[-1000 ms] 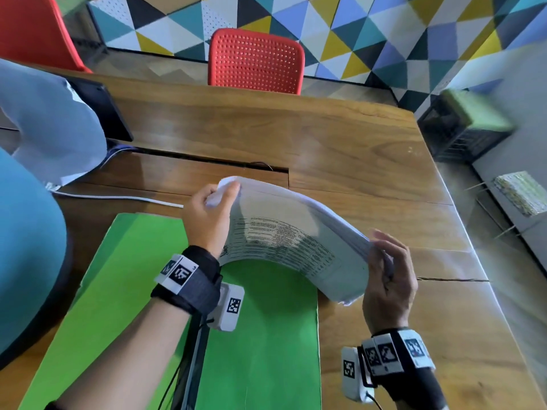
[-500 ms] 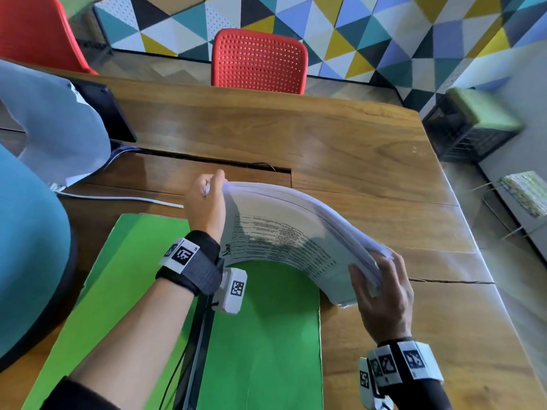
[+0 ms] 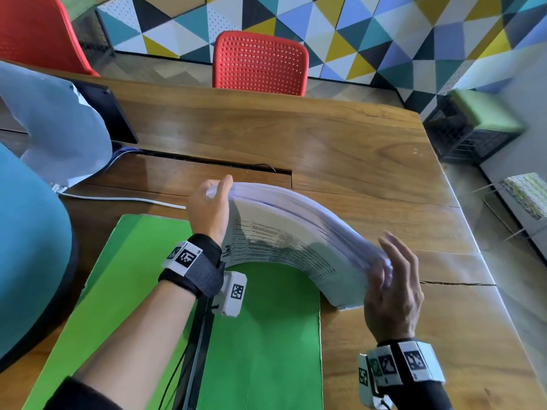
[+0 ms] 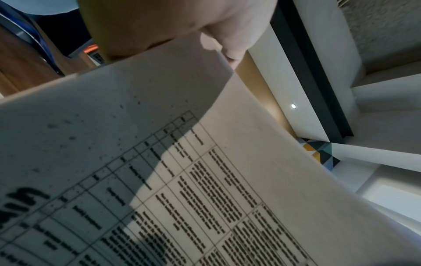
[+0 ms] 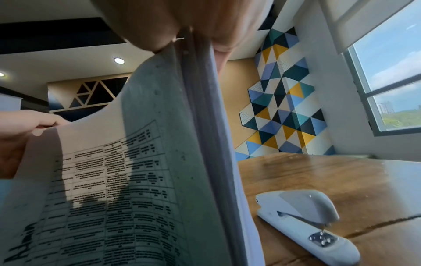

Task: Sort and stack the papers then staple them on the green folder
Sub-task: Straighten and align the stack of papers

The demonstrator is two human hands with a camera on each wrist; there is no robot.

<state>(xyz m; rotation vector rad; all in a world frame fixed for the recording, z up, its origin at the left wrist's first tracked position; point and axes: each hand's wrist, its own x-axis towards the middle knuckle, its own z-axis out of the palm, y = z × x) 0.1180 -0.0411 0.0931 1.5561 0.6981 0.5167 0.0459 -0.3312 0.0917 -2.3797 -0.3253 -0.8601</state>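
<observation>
A thick stack of printed papers [image 3: 296,232] arches above the green folder [image 3: 266,335], which lies flat on the wooden table [image 3: 325,137]. My left hand [image 3: 211,202] grips the stack's left end, thumb on top. My right hand [image 3: 387,276] pinches the right end, which reaches down to the table beside the folder. In the left wrist view the printed table on the underside of the papers [image 4: 205,180] fills the frame below my left hand [image 4: 182,27]. The right wrist view has the papers' edge [image 5: 205,144] between thumb and fingers of my right hand [image 5: 182,23], and a white stapler [image 5: 305,221] on the table just right of the stack.
A red chair [image 3: 260,63] stands behind the table's far edge. At the left are a grey-blue cloth [image 3: 59,128], a dark screen [image 3: 115,113], a white cable [image 3: 118,199] and a teal rounded shape [image 3: 29,247]. A black crate with a green top [image 3: 473,128] sits on the floor right.
My right hand slid down the stack's right end, which dropped toward the table, and its fingers spread. My left hand shifted its hold on the left end, thumb now on top.
</observation>
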